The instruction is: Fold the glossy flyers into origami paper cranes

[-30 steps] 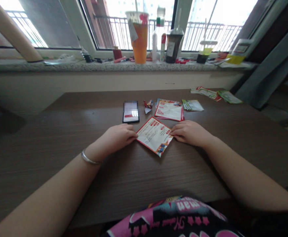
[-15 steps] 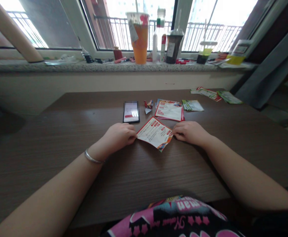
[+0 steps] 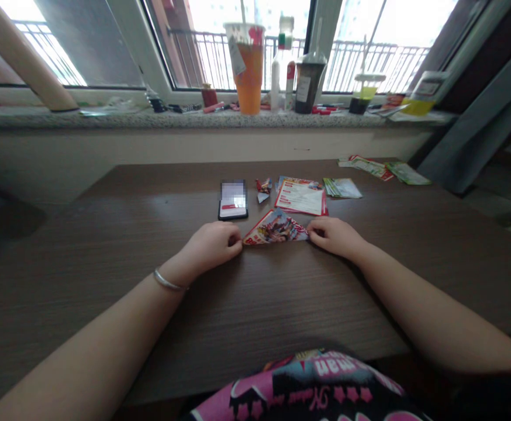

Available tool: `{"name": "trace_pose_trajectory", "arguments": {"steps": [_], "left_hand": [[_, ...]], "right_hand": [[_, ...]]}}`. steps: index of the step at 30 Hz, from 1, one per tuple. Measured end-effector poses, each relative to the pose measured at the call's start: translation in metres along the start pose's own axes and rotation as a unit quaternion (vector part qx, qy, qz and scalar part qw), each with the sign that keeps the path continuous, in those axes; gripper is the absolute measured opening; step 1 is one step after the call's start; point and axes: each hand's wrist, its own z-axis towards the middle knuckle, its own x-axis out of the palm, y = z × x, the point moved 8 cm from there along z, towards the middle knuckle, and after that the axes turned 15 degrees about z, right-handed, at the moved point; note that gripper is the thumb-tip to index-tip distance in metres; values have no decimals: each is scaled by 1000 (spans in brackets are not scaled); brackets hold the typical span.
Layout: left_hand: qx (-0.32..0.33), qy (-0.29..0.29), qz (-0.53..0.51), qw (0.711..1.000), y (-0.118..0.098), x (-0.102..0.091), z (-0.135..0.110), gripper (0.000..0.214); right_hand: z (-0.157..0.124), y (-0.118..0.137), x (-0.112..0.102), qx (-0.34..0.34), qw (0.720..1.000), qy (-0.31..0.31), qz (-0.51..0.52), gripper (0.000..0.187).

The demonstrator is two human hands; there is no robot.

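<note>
A printed square of paper point(image 3: 277, 228), folded corner to corner into a triangle, lies on the brown table with its colourful side up and its long edge facing me. My left hand point(image 3: 220, 241) pinches its left corner, and my right hand point(image 3: 335, 235) pinches the right corner. Just beyond the triangle is a stack of similar red-edged paper sheets point(image 3: 301, 196). A small folded paper piece point(image 3: 263, 190) sits left of that stack. Beside it, beyond my left hand, lies a phone point(image 3: 232, 200) with its screen lit.
Green-and-white papers point(image 3: 342, 187) lie right of the stack, with more leaflets point(image 3: 372, 166) at the far right edge. Along the stone windowsill point(image 3: 185, 120) stand a tall orange drink cup point(image 3: 250, 70), a dark drink cup point(image 3: 308, 85), a clear bottle point(image 3: 277, 76) and small clutter.
The sheet was lying open as a square with its white text side up. Its near corner has been folded away from me, making a triangle. Both hands stay at the side corners.
</note>
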Motion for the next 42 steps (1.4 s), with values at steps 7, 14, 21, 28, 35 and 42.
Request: {"name": "trace_pose_trajectory", "arguments": {"steps": [7, 14, 21, 28, 35, 42], "left_hand": [[-99, -9, 0, 995, -2, 3, 3, 56], [-125, -6, 66, 990, -7, 1, 7, 52], [-135, 10, 106, 985, -11, -1, 8, 43], [-82, -13, 99, 992, -11, 3, 3, 33], [-87, -19, 21, 996, -2, 8, 0, 28], [-98, -67, -91, 989, 5, 4, -1, 20]], "right_hand": [[2, -1, -1, 113, 992, -53, -8, 37], [7, 3, 1, 157, 982, -67, -86, 49], [8, 2, 2, 161, 981, -55, -93, 43], [4, -4, 2, 134, 990, -43, -15, 18], [2, -9, 3, 99, 992, -54, 58, 12], [2, -5, 0, 50, 980, -105, 162, 12]]}}
